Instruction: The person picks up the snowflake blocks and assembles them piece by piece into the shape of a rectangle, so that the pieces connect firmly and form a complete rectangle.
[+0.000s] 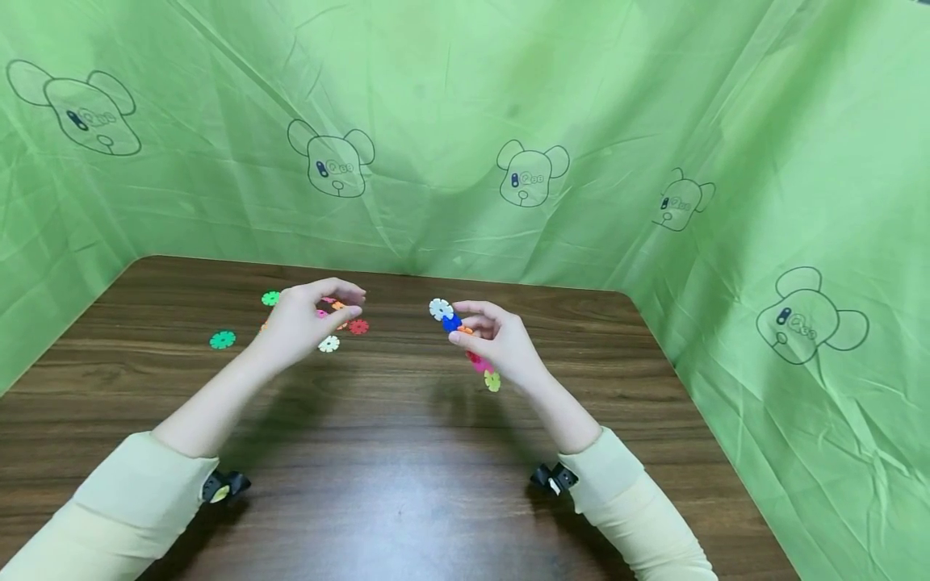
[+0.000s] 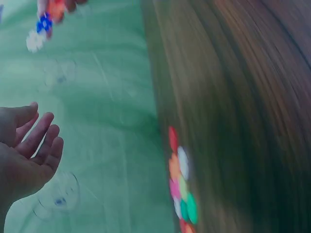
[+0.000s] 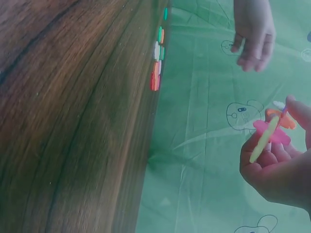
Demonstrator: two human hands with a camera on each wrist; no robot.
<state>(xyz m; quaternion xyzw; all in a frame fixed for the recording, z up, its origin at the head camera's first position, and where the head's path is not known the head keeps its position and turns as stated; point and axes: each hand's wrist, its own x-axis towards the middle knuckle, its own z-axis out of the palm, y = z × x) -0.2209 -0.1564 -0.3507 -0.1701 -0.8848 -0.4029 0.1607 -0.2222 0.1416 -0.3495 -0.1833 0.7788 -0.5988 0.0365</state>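
Observation:
My right hand [image 1: 508, 343] grips a chain of interlocking snowflake discs above the table. A white disc [image 1: 440, 309] and a blue disc [image 1: 452, 323] stick out past the fingertips, with an orange one by the fingers. Pink parts and a yellow-green disc [image 1: 492, 381] hang out below the palm; the fingers hide some of the middle. To the left, my left hand [image 1: 294, 327] hovers over loose discs, its fingers loosely bent. The left wrist view shows that hand [image 2: 31, 150] with nothing between thumb and fingers.
Loose discs lie on the brown wooden table [image 1: 392, 420] around and under the left hand: a green one [image 1: 223, 340], a second green one [image 1: 271, 298], a white one [image 1: 329, 344], a red one [image 1: 358, 327] and several more. A green curtain [image 1: 436, 226] borders the table.

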